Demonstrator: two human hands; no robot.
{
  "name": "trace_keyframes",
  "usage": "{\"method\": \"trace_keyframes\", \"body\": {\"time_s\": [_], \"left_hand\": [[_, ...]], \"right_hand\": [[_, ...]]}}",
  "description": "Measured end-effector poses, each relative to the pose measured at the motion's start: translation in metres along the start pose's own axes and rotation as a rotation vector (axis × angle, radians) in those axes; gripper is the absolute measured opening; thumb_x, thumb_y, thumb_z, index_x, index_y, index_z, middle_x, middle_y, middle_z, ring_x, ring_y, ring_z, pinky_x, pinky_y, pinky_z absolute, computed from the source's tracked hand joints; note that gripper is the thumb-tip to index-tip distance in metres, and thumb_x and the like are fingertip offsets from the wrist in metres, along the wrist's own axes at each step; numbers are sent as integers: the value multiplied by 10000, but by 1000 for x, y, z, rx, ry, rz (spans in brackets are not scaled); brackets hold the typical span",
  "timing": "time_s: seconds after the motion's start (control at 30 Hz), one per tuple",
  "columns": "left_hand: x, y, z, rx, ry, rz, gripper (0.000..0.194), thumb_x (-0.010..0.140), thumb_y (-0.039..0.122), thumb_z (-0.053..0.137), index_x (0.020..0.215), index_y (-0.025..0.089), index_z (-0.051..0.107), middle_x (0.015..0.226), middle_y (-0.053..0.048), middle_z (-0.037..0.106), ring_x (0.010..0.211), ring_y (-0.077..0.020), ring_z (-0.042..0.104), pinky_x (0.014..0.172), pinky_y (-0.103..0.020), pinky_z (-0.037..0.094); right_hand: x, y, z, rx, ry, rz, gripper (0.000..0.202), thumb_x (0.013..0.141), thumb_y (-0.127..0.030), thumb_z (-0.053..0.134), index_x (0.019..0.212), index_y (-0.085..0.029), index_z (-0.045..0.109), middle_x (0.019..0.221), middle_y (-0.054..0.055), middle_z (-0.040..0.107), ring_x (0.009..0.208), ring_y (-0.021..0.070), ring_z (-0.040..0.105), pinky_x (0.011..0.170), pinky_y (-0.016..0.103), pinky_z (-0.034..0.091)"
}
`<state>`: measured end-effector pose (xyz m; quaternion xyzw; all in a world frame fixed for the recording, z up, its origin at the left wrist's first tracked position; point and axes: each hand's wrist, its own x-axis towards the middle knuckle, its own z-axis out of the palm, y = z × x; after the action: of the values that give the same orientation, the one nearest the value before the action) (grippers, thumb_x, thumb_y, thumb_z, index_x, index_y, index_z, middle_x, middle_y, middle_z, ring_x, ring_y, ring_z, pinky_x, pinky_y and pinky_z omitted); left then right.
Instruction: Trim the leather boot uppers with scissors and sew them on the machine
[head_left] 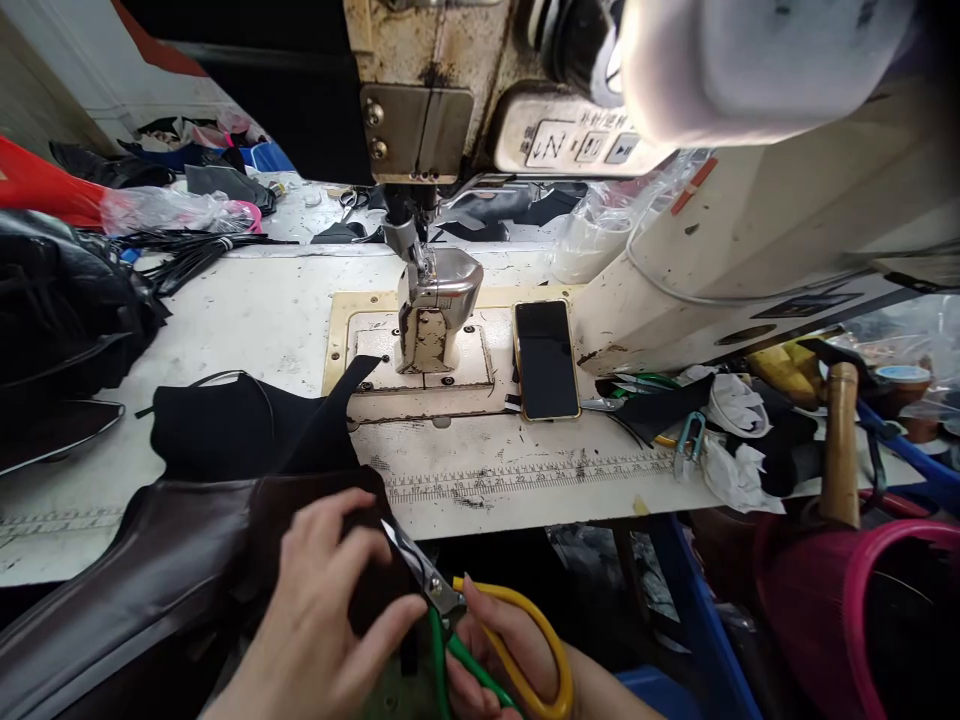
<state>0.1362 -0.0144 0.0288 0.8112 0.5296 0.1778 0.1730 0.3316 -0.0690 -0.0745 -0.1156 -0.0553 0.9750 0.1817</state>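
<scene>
Dark brown leather pieces (187, 530) with black fabric (217, 425) attached lie over the front left edge of the white table. My left hand (330, 590) rests on the leather with its fingers spread and bent. Just right of it, my right hand (499, 640) is wrapped round scissors (442, 590) with one yellow and one green handle. Their blades point up and left, over the edge of the leather near my left fingertips. How far the blades are apart is hard to tell.
A sewing machine post (439, 310) stands on the white table (247, 310), its head hanging above. Right of the post lies a phone (545, 360). Cluttered tools and scraps lie farther right, by a wooden handle (840, 440) and a pink bucket (862, 600). Black bags (67, 310) are at left.
</scene>
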Motion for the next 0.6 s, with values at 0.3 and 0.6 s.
{"method": "trace_keyframes", "body": {"time_s": [0.3,0.6], "left_hand": [[20,-26,26,31,57,29,160,922,180,458,764,187,482,1144,-140,467,1118,-309,433,890,-528,460],[6,-12,39,-8,154,6,144,923,126,461,801,202,456,1521,-187,272,1386,-346,301,1002,-597,427]], "right_hand": [[1,5,9,-366,392,31,847,653,-937,340,487,-139,569,376,-16,403,364,66,379,429,201,274],[22,15,-1,-190,212,3,854,674,-928,313,539,-133,593,393,-6,413,387,95,407,449,229,283]]}}
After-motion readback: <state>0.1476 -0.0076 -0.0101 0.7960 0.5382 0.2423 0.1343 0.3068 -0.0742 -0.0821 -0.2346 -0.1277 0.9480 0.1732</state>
